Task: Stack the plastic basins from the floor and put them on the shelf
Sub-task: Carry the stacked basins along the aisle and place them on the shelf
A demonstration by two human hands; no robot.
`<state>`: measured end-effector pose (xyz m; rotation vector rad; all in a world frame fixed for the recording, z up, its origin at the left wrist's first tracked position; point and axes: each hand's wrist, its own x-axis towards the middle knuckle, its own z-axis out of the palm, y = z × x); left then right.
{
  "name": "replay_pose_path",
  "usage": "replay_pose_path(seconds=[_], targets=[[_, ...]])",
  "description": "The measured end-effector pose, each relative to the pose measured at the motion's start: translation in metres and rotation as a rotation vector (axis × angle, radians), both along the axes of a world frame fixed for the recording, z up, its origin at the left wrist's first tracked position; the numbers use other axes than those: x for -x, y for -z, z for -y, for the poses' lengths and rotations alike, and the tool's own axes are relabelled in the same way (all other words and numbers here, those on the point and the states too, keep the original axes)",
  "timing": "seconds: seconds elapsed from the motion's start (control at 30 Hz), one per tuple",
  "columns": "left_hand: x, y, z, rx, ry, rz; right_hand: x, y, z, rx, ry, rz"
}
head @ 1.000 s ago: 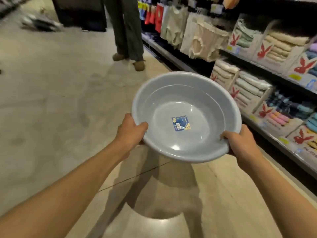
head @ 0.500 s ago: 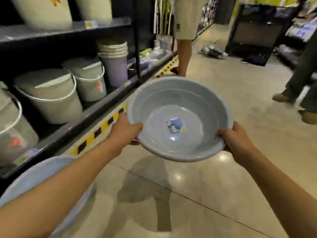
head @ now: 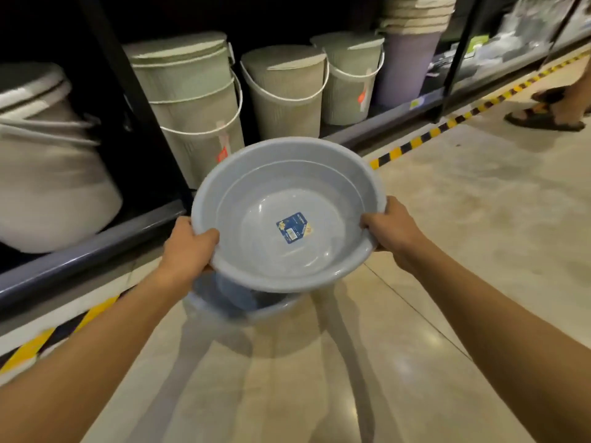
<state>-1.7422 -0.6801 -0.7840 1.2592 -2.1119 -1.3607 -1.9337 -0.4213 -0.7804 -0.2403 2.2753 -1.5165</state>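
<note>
I hold a grey-blue plastic basin (head: pixel 287 199) with a blue label on its bottom, level in front of me. My left hand (head: pixel 188 247) grips its near-left rim and my right hand (head: pixel 390 228) grips its right rim. Directly below it, a second blue basin (head: pixel 236 302) rests on the floor, mostly hidden by the held one. The low shelf (head: pixel 96 247) runs along the left, its edge close to the held basin.
Lidded plastic buckets (head: pixel 284 91) with white handles fill the shelf. A yellow-and-black striped strip (head: pixel 415 143) marks the floor along the shelf base. A person's sandalled foot (head: pixel 543 119) stands at the far right on the tiled floor.
I have turned left from the aisle toward the bucket shelf, carrying the basin. It now hangs over the blue basin on the floor, which was at the lower left half a second ago.
</note>
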Motion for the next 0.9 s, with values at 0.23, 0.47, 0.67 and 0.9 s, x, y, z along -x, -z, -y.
replay_pose_path(seconds=[0.23, 0.47, 0.67, 0.9], targets=[[-0.023, 0.041, 0.036, 0.097, -0.073, 0.12, -0.005, 0.058, 0.065, -0.176, -0.054, -0.01], [-0.035, 0.09, 0.05, 0.06, -0.154, 0.193, -0.009, 0.106, 0.087, -0.441, -0.138, -0.142], [-0.042, 0.115, 0.051, -0.015, -0.108, 0.156, -0.018, 0.133, 0.091, -0.421, -0.113, -0.077], [-0.04, 0.128, 0.052, -0.244, -0.173, 0.172, -0.022, 0.146, 0.094, -0.277, -0.022, 0.065]])
